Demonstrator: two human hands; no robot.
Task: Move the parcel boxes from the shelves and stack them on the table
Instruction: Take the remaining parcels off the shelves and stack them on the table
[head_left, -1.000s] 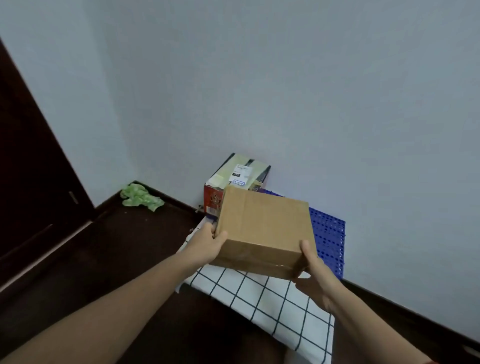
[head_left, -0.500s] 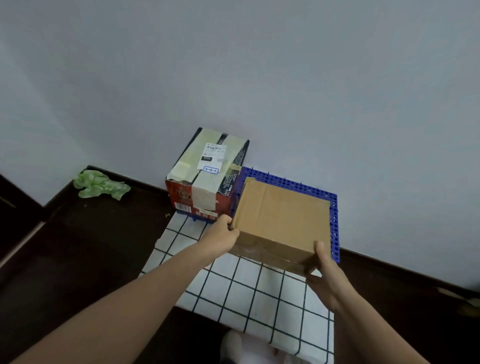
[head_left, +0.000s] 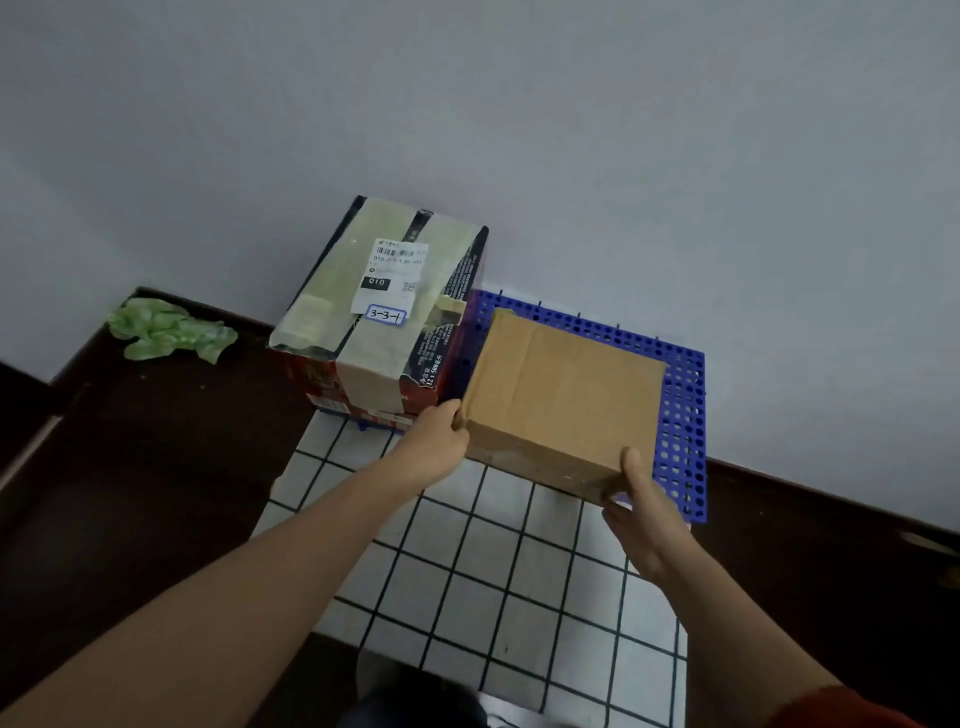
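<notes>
— While both hands grip it, where is the brown box?
— At the table's far edge, over the blue perforated panel, just beside the taped box in the far left corner. Resting or lifted, I cannot tell.
— And the grip?
— Left hand curls round its near left corner; right hand clasps the near right corner, thumb up the side.

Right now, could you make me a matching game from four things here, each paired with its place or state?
1. plain brown box
2. taped box
3. green crumpled thing
4. blue panel

A. on the dark floor, by the wall
B. full of round holes
C. gripped by left hand and right hand
D. bears a white label

Pairs: 1-C, 2-D, 3-A, 4-B.
</notes>
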